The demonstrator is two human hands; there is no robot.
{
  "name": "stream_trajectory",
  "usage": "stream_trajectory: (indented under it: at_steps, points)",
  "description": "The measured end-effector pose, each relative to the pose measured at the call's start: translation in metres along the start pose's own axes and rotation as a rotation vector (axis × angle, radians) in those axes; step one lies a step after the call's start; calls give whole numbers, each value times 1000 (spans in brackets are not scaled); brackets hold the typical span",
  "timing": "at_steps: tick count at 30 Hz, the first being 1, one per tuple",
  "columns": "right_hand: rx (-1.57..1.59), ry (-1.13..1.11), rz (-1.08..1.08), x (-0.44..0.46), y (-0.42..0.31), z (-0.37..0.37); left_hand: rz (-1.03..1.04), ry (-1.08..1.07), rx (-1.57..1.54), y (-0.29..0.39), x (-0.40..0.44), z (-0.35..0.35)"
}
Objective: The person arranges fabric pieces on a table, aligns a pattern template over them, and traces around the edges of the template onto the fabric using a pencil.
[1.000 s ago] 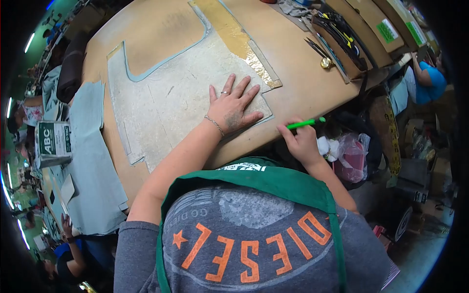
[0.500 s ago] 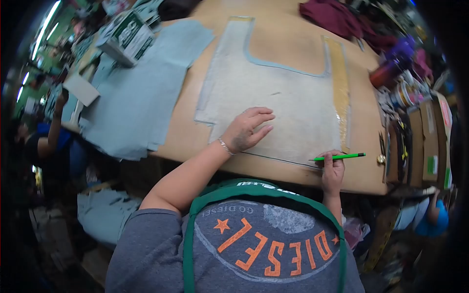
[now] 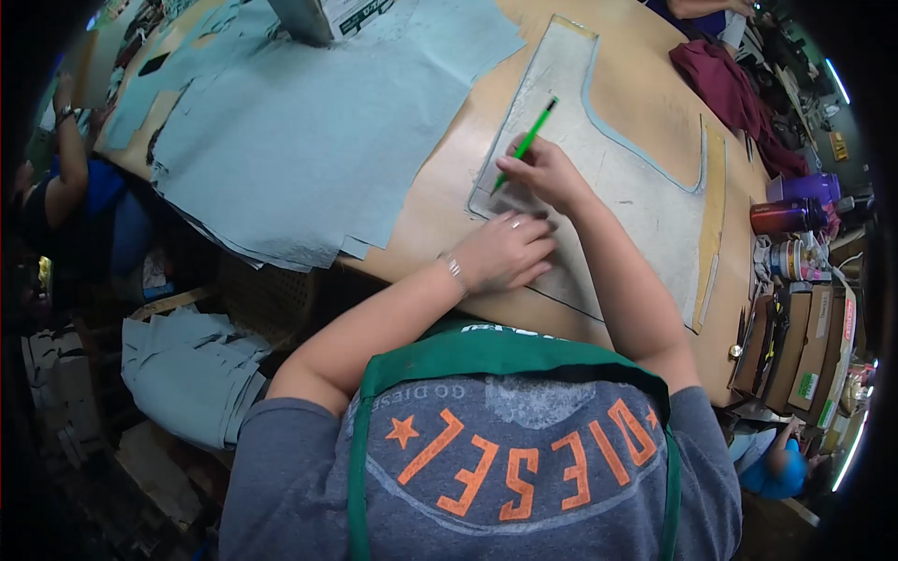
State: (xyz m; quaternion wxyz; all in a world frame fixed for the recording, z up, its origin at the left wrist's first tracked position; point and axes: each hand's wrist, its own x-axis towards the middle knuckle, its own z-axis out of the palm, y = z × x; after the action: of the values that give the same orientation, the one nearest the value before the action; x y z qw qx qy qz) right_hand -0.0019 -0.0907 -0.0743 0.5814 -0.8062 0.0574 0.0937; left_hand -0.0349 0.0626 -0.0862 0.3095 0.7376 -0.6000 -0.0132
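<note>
Person in a grey tee (image 3: 524, 449) & green apron (image 3: 496, 355) is working at the desk (image 3: 412, 234). R hand (image 3: 543, 173) is holding a green pencil (image 3: 535, 133), fingers pinched shut round it, dark end pointing up, other end aiming down nr the L edge of a pale template (image 3: 636, 229); can't tell if it's touching. L hand (image 3: 507, 252) is resting palm down just below, on the template's lower L part, fingers loosely bent & a bit apart; can't tell if they're gripping the edge. Template's lying flat on the desk, its U-shaped cutout facing the far side, w/ a yellow strip (image 3: 711, 220) running along its R side. Blue-grey sheets (image 3: 309, 140) are covering the desk's L part, w/ a box (image 3: 323, 21) standing on top. Maroon cloth (image 3: 725, 84) is lying far R, nr a tumbler (image 3: 784, 217).
</note>
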Motion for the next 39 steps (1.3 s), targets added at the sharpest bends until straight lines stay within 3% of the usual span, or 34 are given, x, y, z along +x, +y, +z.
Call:
stream_trajectory:
  at_steps: [1, 4, 8, 11, 14, 18, 19, 22, 25, 26, 29, 32, 35, 38, 39]
  points:
    - [-29, -17, 43, 9, -9, 6, -35, -104, 31, -5, 10, 0]
    - [-148, -74, 52, 22, -21, 16, -83, -82, 216, -24, 27, 10]
    - [-227, -116, 74, 24, -23, 25, -170, -296, 158, -30, 29, 20]
    - [-203, -133, 121, 22, -23, 24, -131, -72, 163, -36, 25, 33]
    - [-151, -158, 121, 25, -15, 22, -163, -189, 53, -33, 28, 22]
    - [-201, -171, 98, 32, -15, 12, -208, -109, 119, -31, 27, 24]
    - [-179, -168, 140, 36, -19, 7, -261, -235, 9, -28, 30, 17]
    - [-163, -145, 100, 45, -19, -2, -208, -90, 80, -30, 28, 21]
    - [-129, -175, 13, 49, -11, 0, -223, -108, 78, -30, 28, 22]
    - [-99, -177, 101, 46, -14, 2, -238, -99, 50, -29, 28, 22]
    - [-83, -169, 72, 39, -10, 9, -231, -43, 24, -31, 25, 26]
    - [-176, -229, 156, 30, -21, 13, -253, -170, 5, -31, 28, 19]
    - [-187, -252, 59, 27, -16, 16, -287, -334, -69, -32, 33, 13]
    - [-246, -244, 78, 25, -18, 20, -274, -159, -10, -31, 28, 26]
    - [-238, -240, 81, 24, -17, 21, -279, -190, -23, -31, 29, 24]
